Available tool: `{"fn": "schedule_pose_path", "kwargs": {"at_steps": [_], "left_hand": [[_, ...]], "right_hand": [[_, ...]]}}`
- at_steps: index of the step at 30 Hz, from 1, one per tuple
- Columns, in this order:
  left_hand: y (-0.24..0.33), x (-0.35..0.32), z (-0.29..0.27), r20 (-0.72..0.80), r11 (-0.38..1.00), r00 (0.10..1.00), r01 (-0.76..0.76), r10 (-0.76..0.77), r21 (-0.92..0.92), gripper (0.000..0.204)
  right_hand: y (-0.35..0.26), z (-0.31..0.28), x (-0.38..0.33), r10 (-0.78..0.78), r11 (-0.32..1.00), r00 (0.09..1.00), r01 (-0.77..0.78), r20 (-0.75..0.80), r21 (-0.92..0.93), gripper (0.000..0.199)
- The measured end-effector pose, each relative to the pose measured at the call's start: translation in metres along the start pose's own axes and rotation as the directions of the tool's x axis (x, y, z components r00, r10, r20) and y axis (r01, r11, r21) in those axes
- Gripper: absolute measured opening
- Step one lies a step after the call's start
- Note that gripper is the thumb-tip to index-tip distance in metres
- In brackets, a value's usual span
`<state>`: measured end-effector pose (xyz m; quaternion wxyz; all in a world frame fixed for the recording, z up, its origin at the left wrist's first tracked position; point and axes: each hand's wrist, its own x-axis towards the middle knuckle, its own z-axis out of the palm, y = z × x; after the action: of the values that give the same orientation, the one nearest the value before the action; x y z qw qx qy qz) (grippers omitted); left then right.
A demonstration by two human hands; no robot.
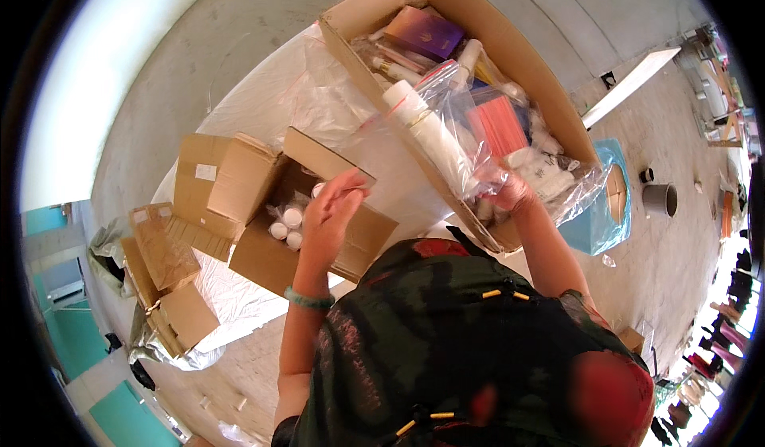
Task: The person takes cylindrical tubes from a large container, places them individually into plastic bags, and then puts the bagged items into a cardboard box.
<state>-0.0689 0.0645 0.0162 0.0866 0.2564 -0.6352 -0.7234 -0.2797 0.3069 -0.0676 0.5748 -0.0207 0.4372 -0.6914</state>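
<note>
My right hand (511, 191) is closed on the lower end of a clear zip bag (448, 146) with a red-striped seal. A long white cylinder shows inside it. The bag slants over the near side of a large cardboard box (514, 29), which is full of bagged goods, among them a purple-and-orange box (425, 33) and a coral-coloured packet (500, 126). My left hand (333, 206), with a green bangle at its wrist, is raised over a smaller open carton (267, 249). Its fingers are stretched out and hold nothing. Several white-capped containers (292, 217) stand in this carton.
White sheeting (275, 96) covers the table under the boxes. More opened cartons (165, 249) lie at the left. A blue-plastic-wrapped box (599, 216) stands beyond the large box at the right, near a grey bucket (660, 200) on the floor.
</note>
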Motion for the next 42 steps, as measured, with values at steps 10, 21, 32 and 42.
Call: {"fn": "schedule_pose_path", "kwargs": {"at_steps": [10, 21, 32, 42], "left_hand": [[0.019, 0.017, 0.015, 0.114, 0.712, 0.988, 0.007, 0.103, -0.702, 0.048], [0.024, -0.017, -0.012, -0.047, 0.923, 0.99, -0.138, 0.13, -0.359, 0.041], [0.025, -0.027, -0.03, -0.064, 0.889, 0.986, -0.169, 0.157, -0.425, 0.041], [0.036, -0.027, -0.039, -0.072, 0.802, 0.977, -0.205, 0.2, -0.561, 0.03]], "right_hand": [[0.006, 0.096, 0.02, 0.134, 0.972, 0.931, -0.056, 0.339, -0.23, 0.052], [-0.038, 0.176, 0.031, -0.249, 0.778, 0.913, 0.387, 0.324, -0.495, 0.047], [-0.039, 0.208, 0.039, -0.41, 0.763, 0.858, 0.509, 0.31, -0.399, 0.019], [-0.035, 0.225, 0.026, -0.358, 0.737, 0.89, 0.456, 0.283, -0.5, 0.025]]}}
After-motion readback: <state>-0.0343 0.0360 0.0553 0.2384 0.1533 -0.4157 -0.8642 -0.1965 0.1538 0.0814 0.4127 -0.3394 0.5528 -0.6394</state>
